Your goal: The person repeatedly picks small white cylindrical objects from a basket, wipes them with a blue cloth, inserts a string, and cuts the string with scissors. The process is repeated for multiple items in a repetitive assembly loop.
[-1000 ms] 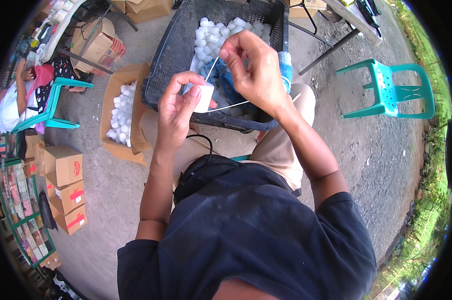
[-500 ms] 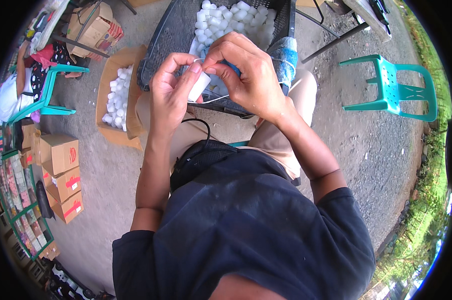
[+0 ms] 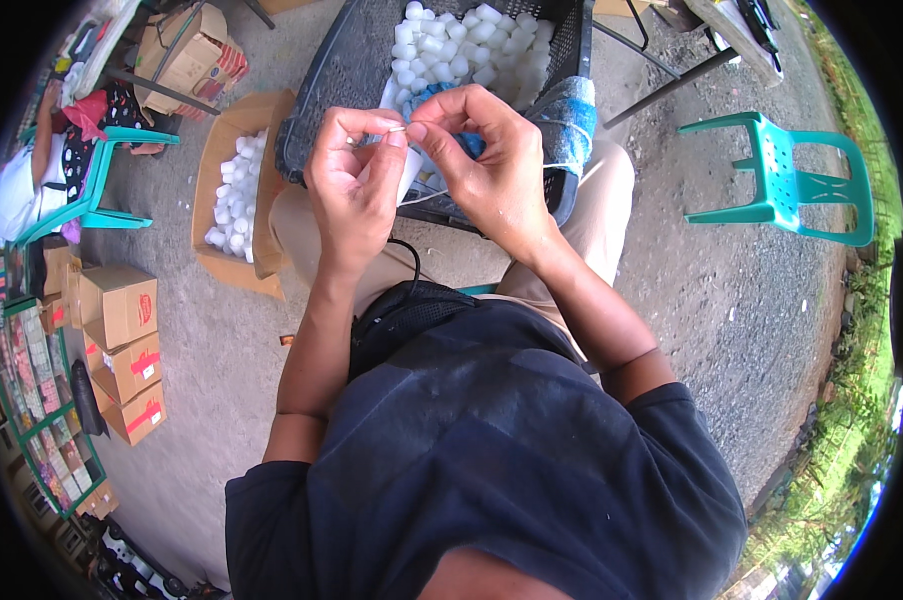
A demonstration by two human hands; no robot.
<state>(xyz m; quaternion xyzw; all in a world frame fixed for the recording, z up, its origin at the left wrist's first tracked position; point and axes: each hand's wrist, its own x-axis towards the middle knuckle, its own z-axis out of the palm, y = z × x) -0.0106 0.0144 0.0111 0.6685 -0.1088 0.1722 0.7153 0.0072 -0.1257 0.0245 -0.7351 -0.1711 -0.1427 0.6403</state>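
Note:
Over the near end of a black crate (image 3: 322, 75), my two hands meet fingertip to fingertip. My left hand (image 3: 360, 195) is closed, with a white cylindrical piece (image 3: 410, 176) partly hidden behind its fingers. A short light end of white cord (image 3: 398, 129) shows between its thumb and forefinger. My right hand (image 3: 497, 165) pinches at that same spot with thumb and forefinger. More cord passes below the right hand toward a blue-and-white wrapped bundle (image 3: 572, 115) on the crate's right edge. Many white cylindrical pieces (image 3: 462, 45) lie inside the crate.
Left of the crate stands an open cardboard box (image 3: 212, 190) holding more white pieces. Stacked cartons (image 3: 122, 345) and a person seated on a green chair (image 3: 97, 190) are farther left. Another green chair (image 3: 772, 170) lies to the right. Table legs (image 3: 672, 90) flank the crate.
My right hand has come down slightly, and its fingertips now meet the left ones at the cord end. Less of the white piece shows behind my left hand.

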